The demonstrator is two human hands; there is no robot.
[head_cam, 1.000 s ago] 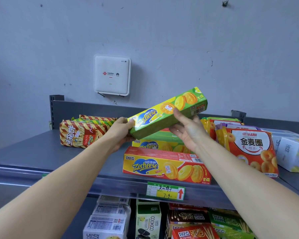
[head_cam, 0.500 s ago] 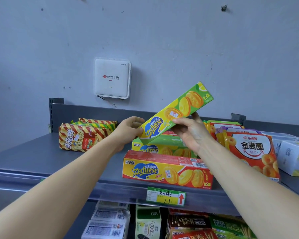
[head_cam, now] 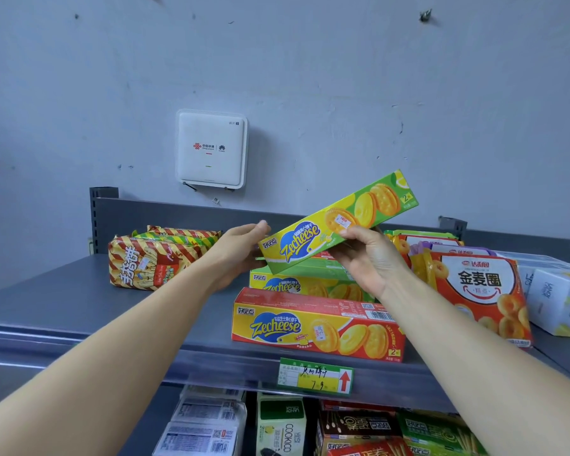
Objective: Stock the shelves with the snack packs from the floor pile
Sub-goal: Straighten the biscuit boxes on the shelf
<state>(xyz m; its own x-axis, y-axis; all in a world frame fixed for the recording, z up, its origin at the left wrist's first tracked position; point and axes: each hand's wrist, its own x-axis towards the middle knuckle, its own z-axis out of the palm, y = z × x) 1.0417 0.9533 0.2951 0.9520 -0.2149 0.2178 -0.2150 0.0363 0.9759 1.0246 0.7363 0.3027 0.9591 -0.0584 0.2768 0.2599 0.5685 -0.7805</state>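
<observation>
Green-and-yellow cardboard, and your right grip (head_cam: 366,255) has it: the long Zecheese biscuit box (head_cam: 339,222) is pinched near its middle, thumb on the printed face, fingers behind. Your left grip (head_cam: 241,248) cups the low left end, thumb over the top edge, with the other fingers hidden behind the box. It's in the air above the grey metal shelf (head_cam: 63,311), clear of everything below. Its long axis runs from low left to high right, the far end cocked up toward the wall. Directly beneath lies the stack of matching green boxes (head_cam: 310,284), level along the shelf, just behind the red-and-yellow Zecheese box (head_cam: 316,327) at the front edge. To my eye you need to drop that high right end until the axes match, then lower it onto the stack. Your right grip does the levelling and your left steers.
</observation>
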